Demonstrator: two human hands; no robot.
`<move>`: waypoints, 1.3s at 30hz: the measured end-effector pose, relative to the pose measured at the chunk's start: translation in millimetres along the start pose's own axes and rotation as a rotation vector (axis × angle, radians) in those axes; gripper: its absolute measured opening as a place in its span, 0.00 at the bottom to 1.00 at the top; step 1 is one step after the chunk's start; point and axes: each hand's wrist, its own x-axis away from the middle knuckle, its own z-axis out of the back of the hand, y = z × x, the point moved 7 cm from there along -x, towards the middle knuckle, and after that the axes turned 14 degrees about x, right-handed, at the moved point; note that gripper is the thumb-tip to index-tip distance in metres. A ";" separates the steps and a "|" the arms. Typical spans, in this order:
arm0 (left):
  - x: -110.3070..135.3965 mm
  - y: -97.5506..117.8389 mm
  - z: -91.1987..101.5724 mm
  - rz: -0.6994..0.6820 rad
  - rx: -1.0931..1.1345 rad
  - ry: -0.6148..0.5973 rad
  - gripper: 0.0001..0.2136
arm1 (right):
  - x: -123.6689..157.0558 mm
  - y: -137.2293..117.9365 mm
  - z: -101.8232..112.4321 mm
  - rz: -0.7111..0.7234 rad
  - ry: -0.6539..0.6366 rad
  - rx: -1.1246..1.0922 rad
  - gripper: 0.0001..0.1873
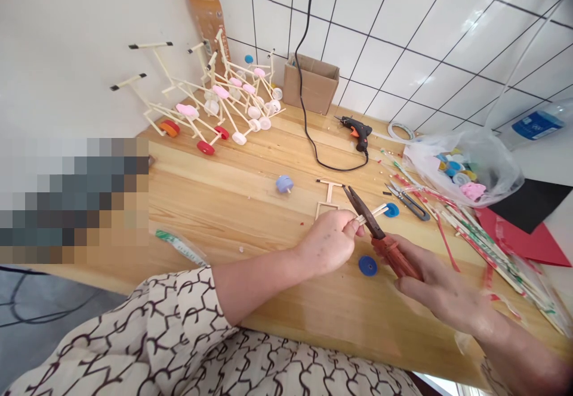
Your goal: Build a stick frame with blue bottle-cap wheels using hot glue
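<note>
My left hand (326,241) pinches thin pale wooden sticks (371,212) between thumb and fingers. My right hand (441,288) grips red-handled pliers (387,252), and their dark metal jaws (360,208) reach up beside the sticks. I cannot tell whether the jaws bite the sticks. A blue bottle cap (367,265) lies on the wood just below the pliers. Another blue cap (391,209) lies just behind the sticks. A small T-shaped stick frame (329,196) rests behind my left hand, its lower end hidden by the fingers.
Stick-built wheeled models (215,97) are piled at the back left of the wooden table (233,217). A hot glue gun (358,132), its black cable, a cardboard box (311,82), a plastic bag of caps (461,166), dark-handled pliers (409,203) and paper-wrapped sticks (487,246) surround my hands.
</note>
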 end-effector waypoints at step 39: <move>2.8 -3.2 -4.4 0.067 0.075 -0.043 0.12 | 9.1 3.4 -1.5 0.023 0.076 0.066 0.30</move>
